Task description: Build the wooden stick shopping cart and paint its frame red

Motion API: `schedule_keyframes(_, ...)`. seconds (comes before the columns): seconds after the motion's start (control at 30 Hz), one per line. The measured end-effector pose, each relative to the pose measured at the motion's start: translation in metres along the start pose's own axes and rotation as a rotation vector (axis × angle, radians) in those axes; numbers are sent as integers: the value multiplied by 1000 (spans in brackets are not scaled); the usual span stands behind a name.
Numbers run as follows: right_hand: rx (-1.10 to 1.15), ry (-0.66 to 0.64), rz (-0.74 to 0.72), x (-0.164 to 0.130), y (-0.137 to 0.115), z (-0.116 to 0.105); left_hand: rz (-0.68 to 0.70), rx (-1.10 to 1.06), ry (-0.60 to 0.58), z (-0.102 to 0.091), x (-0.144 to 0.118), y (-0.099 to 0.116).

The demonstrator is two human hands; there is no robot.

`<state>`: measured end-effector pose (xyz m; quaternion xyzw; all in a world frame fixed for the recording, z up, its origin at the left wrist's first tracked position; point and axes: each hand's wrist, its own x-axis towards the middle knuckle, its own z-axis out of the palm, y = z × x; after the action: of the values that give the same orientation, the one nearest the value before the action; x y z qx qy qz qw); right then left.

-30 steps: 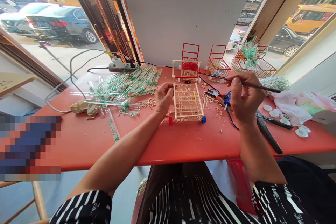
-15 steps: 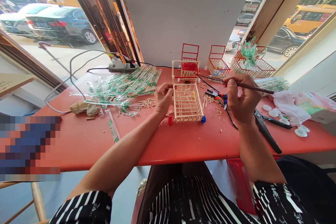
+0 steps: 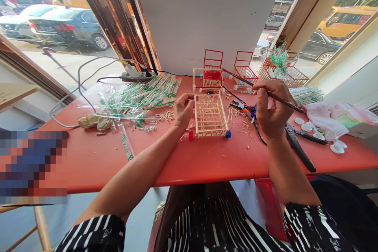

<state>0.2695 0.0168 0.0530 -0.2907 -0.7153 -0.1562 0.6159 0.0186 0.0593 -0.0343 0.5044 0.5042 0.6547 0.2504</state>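
The left hand (image 3: 183, 110) curls loosely, fingertips pinching the left rim of the small stick-built cart (image 3: 210, 111), which stands mid-tabletop (image 3: 206, 161) on red and blue wheels. Right of the cart, the right hand (image 3: 273, 108) closes around a thin dark paintbrush (image 3: 265, 92), its tip reaching the cart's pale lattice handle frame.

Pale wooden-stick cart (image 3: 210, 114), glossy red tabletop (image 3: 165, 157)

On the bench (image 3: 206, 161) the stick cart (image 3: 210, 115) stands in the middle, the heap of wrapped sticks (image 3: 138, 98) left of it, the tools (image 3: 248, 110) right, three wire carts (image 3: 245, 69) behind, and the caps (image 3: 320, 134) far right.
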Motion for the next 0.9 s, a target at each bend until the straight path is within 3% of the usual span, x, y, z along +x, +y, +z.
schedule_keyframes(0.9, -86, -54, 42, 1, -1, -4, -9, 13, 6, 0, 0, -1)
